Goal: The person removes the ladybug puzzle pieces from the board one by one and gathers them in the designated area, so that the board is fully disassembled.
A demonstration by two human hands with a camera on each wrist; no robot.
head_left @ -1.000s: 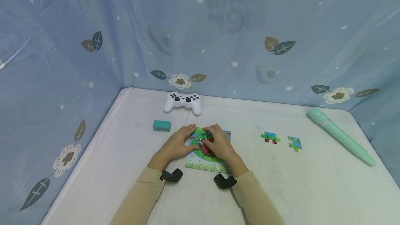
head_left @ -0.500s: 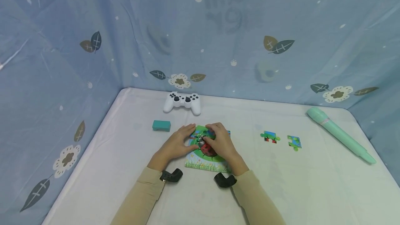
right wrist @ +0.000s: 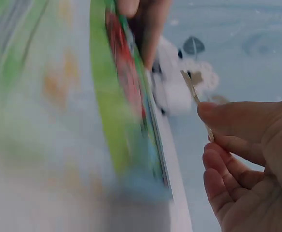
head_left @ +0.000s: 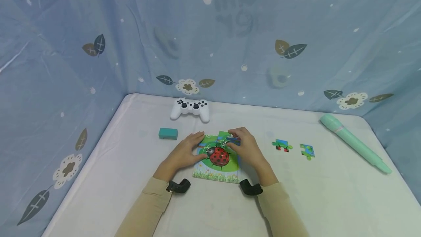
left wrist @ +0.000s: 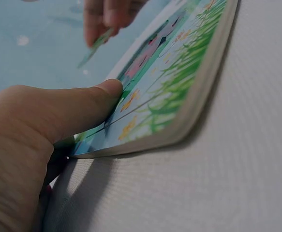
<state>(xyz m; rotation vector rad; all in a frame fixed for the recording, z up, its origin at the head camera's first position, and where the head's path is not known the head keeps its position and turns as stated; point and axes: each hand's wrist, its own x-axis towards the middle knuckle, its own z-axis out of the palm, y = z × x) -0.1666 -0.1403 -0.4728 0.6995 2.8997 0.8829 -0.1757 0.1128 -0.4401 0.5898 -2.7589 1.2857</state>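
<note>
A square jigsaw puzzle (head_left: 210,171) with a red ladybug picture lies on the white table between the hands. My left hand (head_left: 185,152) rests along its left side, the thumb (left wrist: 90,104) laid over the edge onto the picture. Some of that hand's other fingers are hidden in the left wrist view. My right hand (head_left: 249,149) is above the puzzle's far right part and pinches a thin puzzle piece (right wrist: 191,88) between thumb and fingers. In the left wrist view this puzzle piece (left wrist: 96,48) is tilted and raised off the puzzle.
Two loose puzzle pieces, one partly red (head_left: 282,145) and one blue and green (head_left: 307,151), lie to the right. Farther right is a mint-green microphone-shaped object (head_left: 353,142). A white game controller (head_left: 190,109) and a teal block (head_left: 168,133) lie behind. Patterned blue cloth (head_left: 210,39) walls the table.
My right hand has moved right and lifted a puzzle piece from the puzzle's upper part, so the ladybug shows more fully. My left hand has stayed at the puzzle's left side.
</note>
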